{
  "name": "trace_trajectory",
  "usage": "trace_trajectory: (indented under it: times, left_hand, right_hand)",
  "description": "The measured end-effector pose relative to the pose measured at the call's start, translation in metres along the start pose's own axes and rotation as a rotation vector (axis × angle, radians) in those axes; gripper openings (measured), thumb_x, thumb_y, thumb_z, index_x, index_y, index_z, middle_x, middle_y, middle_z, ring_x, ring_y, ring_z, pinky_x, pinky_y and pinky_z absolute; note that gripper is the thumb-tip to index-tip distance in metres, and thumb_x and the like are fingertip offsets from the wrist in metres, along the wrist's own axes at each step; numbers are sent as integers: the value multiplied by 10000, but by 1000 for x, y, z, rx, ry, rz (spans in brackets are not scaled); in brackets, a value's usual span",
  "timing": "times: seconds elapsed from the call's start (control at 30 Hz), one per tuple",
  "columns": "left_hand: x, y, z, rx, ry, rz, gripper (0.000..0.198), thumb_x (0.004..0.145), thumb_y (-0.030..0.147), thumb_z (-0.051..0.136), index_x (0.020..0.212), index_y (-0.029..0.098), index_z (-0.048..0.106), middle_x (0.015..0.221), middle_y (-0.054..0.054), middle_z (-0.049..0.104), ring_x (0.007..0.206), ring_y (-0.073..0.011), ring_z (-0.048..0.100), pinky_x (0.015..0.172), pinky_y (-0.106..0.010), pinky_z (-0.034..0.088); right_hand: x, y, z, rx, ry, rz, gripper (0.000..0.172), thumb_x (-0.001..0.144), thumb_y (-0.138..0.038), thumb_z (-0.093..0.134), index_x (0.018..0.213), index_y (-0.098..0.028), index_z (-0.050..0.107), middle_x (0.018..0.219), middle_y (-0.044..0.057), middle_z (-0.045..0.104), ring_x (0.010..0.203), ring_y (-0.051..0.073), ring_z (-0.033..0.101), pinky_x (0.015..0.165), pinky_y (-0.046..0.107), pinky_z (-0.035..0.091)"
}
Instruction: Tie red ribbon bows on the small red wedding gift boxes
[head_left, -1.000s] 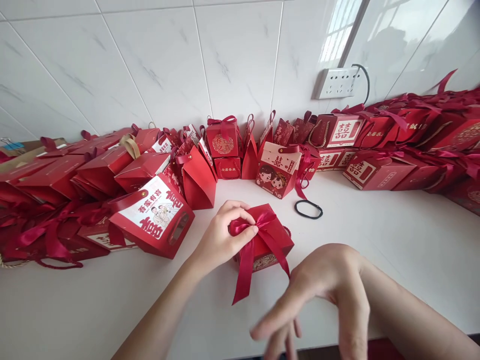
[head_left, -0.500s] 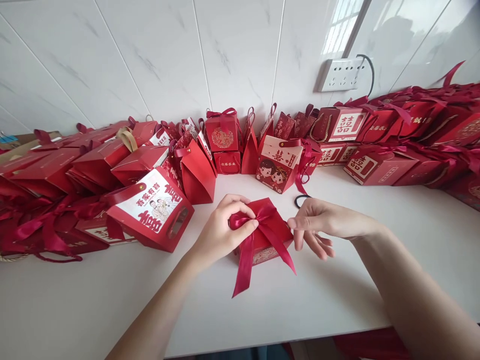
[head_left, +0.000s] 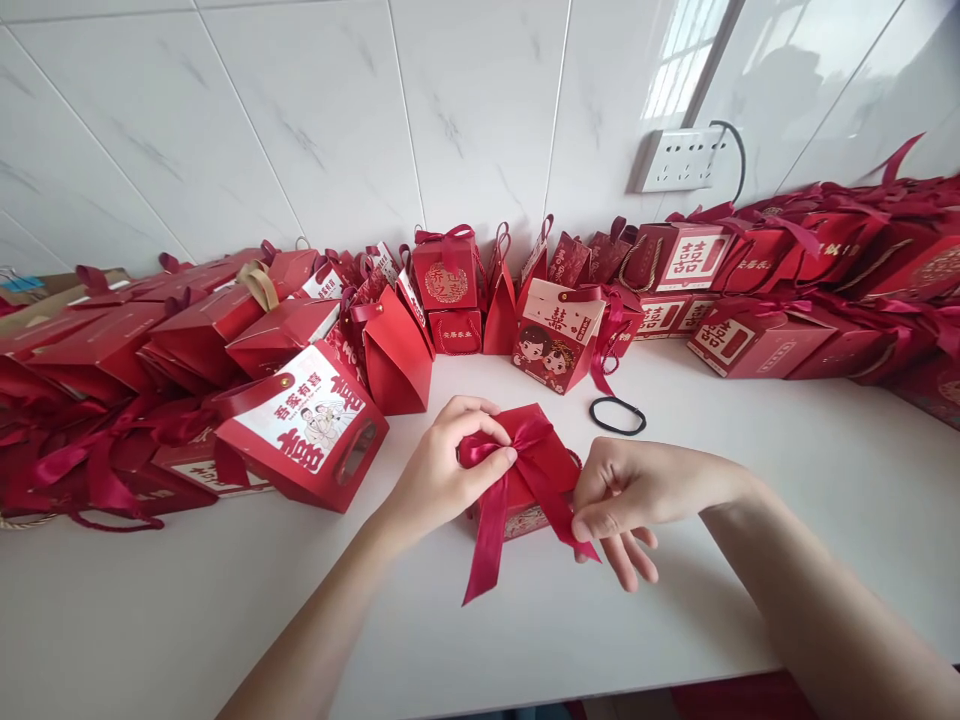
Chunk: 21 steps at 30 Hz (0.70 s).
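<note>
A red bow (head_left: 531, 438), gripped from both sides.
Head view: the box (head_left: 561, 462) under it sits mid-surface (head_left: 420, 630). The left hand (head_left: 454, 465) stays pinched on the left loop (head_left: 474, 450); the right hand (head_left: 637, 490), beside the box half a second ago, now has thumb and forefinger closed on the right tail (head_left: 551, 500), so from here both sides look held at once.

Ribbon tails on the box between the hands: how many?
2. Left tail hangs down front, below the left hand; right tail slants to the right hand, which meets it near its tip. Hands could hide more.
</note>
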<state>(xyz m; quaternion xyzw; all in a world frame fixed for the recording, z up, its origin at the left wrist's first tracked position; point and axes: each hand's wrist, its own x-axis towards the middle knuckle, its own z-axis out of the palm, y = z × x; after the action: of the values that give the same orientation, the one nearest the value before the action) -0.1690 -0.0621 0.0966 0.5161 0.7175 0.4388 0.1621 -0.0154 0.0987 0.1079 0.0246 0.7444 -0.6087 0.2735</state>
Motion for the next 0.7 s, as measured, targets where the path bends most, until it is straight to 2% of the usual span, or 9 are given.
trace_trajectory:
  times: [0.2,0.43,0.53,0.6,0.67,0.7]
  left_hand:
    - [1,1,0,23,12,17,63,786,240,606,740,204,627,1042,-48,581,1042,-215,584,913,-321,478]
    - [0,1,1,8,-4,-8,82,793,259,609,729,210,626,1038,-48,578,1039,-220,578,934,-342,463]
    - [0,1,0,-4,1,-8,74,791,249,613,729,209,622,1040,-41,571,1066,-208,564,940,-316,450]
    - [0,1,-1,-18,5,-7,71,789,248,614,731,206,618,1040,-39,571,1060,-202,566,932,-306,447]
    - [0,1,-1,-46,-4,-13,83,800,271,602,751,206,615,1048,-40,574,1059,-202,565,918,-304,446]
    - [0,0,-2,-63,-5,-19,91,809,288,590,773,208,616,1061,-41,575,1069,-205,560,902,-302,447]
  right_hand:
    - [-2,0,1,-38,49,40,235,814,-247,536,691,-112,684,507,12,653,427,87,594,408,157,379]
    - [-2,-2,-1,-36,-12,80,221,802,-242,534,686,-112,669,500,4,641,431,81,583,436,163,399]
    - [-4,0,-4,-35,-16,78,254,817,-317,580,707,-109,676,513,11,646,439,83,589,433,161,387]
    - [-6,3,-7,-7,2,72,363,808,-437,612,661,-110,663,480,15,626,418,92,583,415,169,371]
    - [-6,6,-10,33,94,24,475,784,-544,615,579,-116,625,401,4,565,356,91,535,397,183,351]
    - [-5,7,-11,58,183,-18,512,777,-579,607,546,-122,601,362,-8,523,324,84,497,392,190,340]
